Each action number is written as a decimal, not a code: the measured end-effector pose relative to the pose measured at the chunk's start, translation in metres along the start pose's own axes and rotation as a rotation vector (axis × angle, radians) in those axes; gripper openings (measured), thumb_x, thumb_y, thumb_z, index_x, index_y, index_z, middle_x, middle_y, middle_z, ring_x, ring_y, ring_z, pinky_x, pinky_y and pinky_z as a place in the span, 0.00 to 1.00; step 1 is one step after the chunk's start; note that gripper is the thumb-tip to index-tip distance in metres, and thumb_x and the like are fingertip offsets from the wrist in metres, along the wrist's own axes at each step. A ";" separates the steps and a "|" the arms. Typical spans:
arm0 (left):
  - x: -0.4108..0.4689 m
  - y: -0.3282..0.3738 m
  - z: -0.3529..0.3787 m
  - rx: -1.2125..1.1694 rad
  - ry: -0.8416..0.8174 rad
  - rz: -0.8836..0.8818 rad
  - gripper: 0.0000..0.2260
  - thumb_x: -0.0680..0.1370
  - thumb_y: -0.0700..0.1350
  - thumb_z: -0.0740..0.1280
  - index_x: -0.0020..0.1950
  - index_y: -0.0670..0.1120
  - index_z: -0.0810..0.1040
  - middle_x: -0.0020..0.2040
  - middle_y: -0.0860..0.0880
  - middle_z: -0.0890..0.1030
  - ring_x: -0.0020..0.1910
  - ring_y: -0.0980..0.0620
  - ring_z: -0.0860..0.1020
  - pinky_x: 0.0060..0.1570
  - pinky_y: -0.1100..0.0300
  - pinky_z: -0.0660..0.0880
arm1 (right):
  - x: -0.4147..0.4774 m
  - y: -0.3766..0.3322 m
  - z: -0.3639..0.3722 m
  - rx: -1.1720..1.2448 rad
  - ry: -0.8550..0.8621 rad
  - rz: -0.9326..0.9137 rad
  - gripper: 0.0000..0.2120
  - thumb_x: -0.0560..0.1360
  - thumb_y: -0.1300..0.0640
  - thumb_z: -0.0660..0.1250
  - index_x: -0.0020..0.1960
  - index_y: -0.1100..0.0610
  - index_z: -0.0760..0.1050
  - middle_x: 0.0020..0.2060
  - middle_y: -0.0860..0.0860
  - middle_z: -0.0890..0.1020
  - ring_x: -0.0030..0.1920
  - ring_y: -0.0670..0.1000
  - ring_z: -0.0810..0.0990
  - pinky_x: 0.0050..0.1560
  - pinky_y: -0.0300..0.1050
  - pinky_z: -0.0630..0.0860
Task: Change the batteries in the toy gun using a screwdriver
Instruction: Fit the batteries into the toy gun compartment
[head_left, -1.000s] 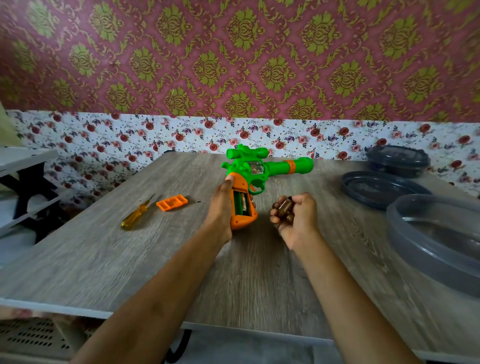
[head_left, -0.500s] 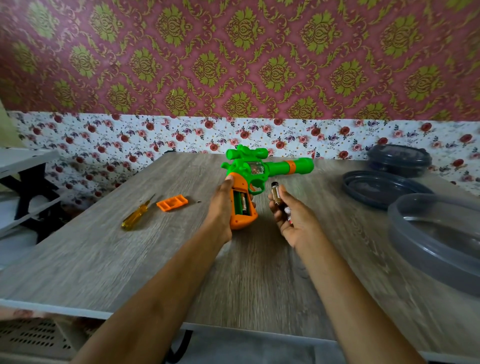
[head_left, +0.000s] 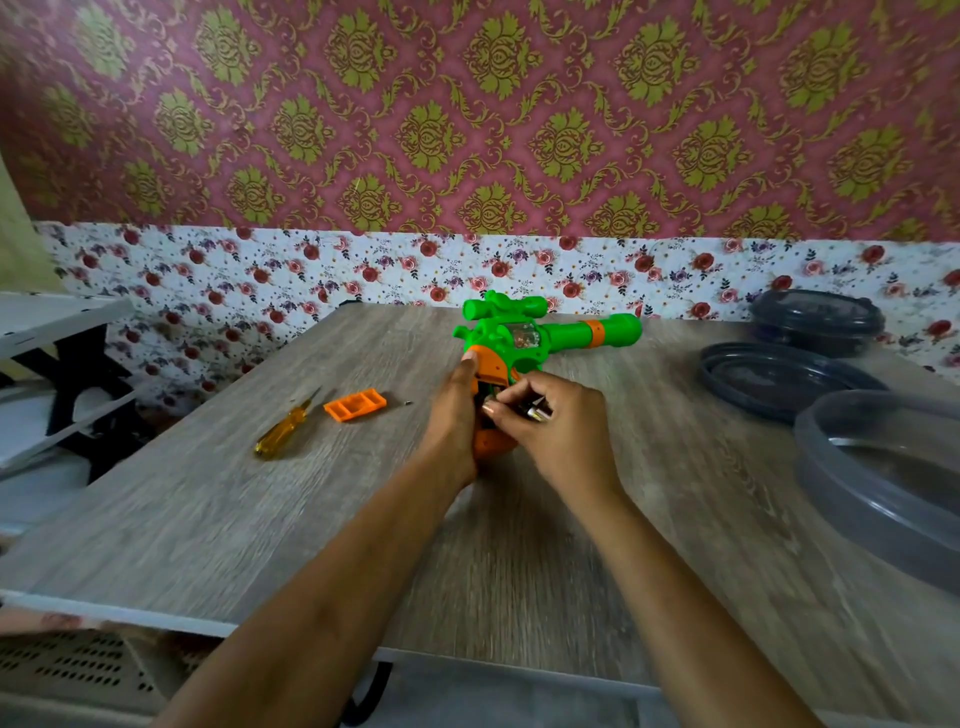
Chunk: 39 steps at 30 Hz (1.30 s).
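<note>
Right hand (head_left: 558, 431) has its grip pinched together on small batteries (head_left: 537, 413), fingertips pressed right at the open battery slot in the orange handle of the toy gun (head_left: 524, 343); one metal end shows between thumb & fingers, exact count can't be told. Left hand (head_left: 452, 415) has its grip clamped round the back of the handle, thumb up on the orange part, prob. to keep the gun from sliding while the other hand pushes cells in. Gun sits mid-desk, lying on its side w/ the open slot facing up toward the camera, which looks like the reason it's laid that way: slot reachable from above. Long axis runs left-right across the desk (head_left: 208, 519); barrel w/ orange band points to the person's right, scope on the far side, handle angled back toward the person. Judging by this, step in hand is loading batteries; cover & screw not yet back on. Further out to the left, well apart from the gun: orange battery cover (head_left: 356, 405) lying flat, a tiny dark bit just beside it that may be the screw (head_left: 409, 401) (too small to be sure), then the yellow-handled screwdriver (head_left: 284, 434), tip pointing away. All parked w/in reach, likely for closing up. On the right side, dark plastic lids and a container (head_left: 818, 322), not in use.
</note>
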<state>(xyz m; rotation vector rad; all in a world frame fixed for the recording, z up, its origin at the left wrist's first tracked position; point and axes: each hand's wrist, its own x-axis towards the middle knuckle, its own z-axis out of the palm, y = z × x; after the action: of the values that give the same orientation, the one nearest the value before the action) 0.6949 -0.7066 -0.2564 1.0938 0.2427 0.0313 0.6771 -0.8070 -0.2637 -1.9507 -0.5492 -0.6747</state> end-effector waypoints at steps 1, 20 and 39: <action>0.001 -0.001 0.000 -0.005 -0.014 0.000 0.17 0.81 0.54 0.56 0.43 0.43 0.74 0.27 0.47 0.79 0.22 0.53 0.78 0.20 0.67 0.72 | 0.000 0.000 -0.001 0.007 0.000 0.023 0.04 0.67 0.59 0.74 0.37 0.58 0.81 0.34 0.51 0.84 0.36 0.44 0.79 0.39 0.30 0.70; -0.008 0.003 0.000 -0.042 0.045 -0.021 0.23 0.80 0.57 0.57 0.62 0.38 0.74 0.39 0.44 0.79 0.31 0.50 0.78 0.22 0.65 0.73 | 0.004 -0.006 -0.016 0.351 -0.341 0.376 0.16 0.68 0.66 0.72 0.56 0.63 0.79 0.42 0.54 0.82 0.28 0.44 0.77 0.33 0.33 0.76; -0.005 0.006 -0.003 -0.177 0.025 -0.035 0.19 0.82 0.56 0.53 0.49 0.42 0.75 0.33 0.45 0.80 0.23 0.53 0.79 0.21 0.65 0.75 | 0.018 -0.028 0.009 -0.062 -0.095 0.302 0.09 0.65 0.61 0.75 0.45 0.59 0.83 0.43 0.54 0.85 0.42 0.49 0.80 0.47 0.39 0.74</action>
<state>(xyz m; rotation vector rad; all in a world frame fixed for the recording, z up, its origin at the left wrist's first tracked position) 0.6896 -0.7017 -0.2511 0.9135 0.2760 0.0346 0.6755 -0.7850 -0.2370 -2.0763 -0.2838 -0.4142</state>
